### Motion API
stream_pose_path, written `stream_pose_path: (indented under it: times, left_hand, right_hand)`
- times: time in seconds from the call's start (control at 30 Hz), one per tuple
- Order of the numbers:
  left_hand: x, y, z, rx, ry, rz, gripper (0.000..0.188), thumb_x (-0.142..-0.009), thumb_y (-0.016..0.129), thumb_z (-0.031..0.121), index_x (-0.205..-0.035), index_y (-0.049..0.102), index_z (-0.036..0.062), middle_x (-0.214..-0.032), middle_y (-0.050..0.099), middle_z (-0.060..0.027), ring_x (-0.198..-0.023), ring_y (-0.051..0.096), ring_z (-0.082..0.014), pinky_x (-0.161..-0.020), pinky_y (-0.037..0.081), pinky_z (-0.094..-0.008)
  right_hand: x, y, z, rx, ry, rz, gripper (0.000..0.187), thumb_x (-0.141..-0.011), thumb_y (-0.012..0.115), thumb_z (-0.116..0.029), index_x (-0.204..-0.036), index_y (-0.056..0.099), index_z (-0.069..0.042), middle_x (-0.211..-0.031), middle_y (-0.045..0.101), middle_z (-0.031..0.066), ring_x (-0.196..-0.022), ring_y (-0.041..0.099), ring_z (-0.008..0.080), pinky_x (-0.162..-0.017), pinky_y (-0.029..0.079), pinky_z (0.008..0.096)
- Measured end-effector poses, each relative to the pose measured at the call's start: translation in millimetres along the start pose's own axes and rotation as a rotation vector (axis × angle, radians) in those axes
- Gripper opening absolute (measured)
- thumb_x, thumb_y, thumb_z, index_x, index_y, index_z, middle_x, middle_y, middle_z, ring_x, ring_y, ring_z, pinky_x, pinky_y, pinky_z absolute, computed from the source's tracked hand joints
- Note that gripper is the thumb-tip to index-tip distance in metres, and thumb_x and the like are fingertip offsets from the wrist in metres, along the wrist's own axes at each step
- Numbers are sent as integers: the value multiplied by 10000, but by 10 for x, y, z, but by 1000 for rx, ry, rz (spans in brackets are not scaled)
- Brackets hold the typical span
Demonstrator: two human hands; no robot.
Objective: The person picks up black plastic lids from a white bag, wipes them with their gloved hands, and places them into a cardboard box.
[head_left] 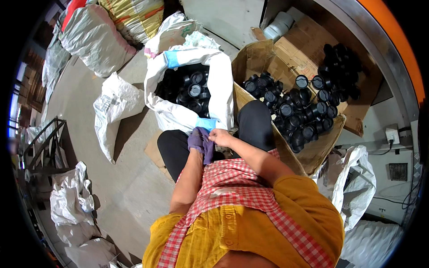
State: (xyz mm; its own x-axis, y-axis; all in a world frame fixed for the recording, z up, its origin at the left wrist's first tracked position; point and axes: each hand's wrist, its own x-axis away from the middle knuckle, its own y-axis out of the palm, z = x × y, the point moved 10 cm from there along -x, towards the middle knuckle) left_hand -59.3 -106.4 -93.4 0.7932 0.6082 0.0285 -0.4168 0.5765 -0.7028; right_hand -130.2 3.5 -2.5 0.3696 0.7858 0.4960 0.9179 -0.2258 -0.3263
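Two hands meet above the person's lap, between knees in dark trousers and just short of an open white sack (221,87). The left hand (201,144) is covered by a purple glove (206,149), whose loose fabric hangs toward the wrist; its fingers are hidden, so I cannot tell whether that grip is wide or narrow. The right hand (222,138) is bare, and its grip is narrow, thumb and fingertips closed in a pinch on the glove's right edge.

The white sack stands upright with its rim rolled outward and holds many round black plastic parts (195,90). To its right, beside the right knee, an open cardboard box (289,158) bears a heap of similar black parts (295,114), piled higher toward the far right corner. A smaller white bag (115,107) leans on the floor (129,187) left of the sack. The person wears a yellow shirt (203,236) under a red-and-white checked apron (232,176). Farther left, more pale bags (71,196) lie near a dark metal frame (47,147).
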Motion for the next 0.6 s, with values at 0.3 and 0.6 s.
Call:
stream_pose_path:
  times: [0.3,0.6]
  left_hand:
    - [251,-64,200,1465,-749,84,315,-893,420,298,-1037,551,50,-994,611,-98,-863,574,-242,-736,457,-362]
    - [312,-189,189,1588,-785,179,285,-894,450,293,-1031,554,66,-1045,605,-97,-941,570,-257,-854,446,-423]
  right_hand:
    - [-50,-490,19,-481,50,319,187,-881,571,-212,-924,632,-40,-812,608,5,-703,525,101,-643,432,265]
    - [132,-526,-170,-910,150,319,294,-873,571,-285,-1071,542,-70,-826,533,1,-628,468,91,-491,363,235]
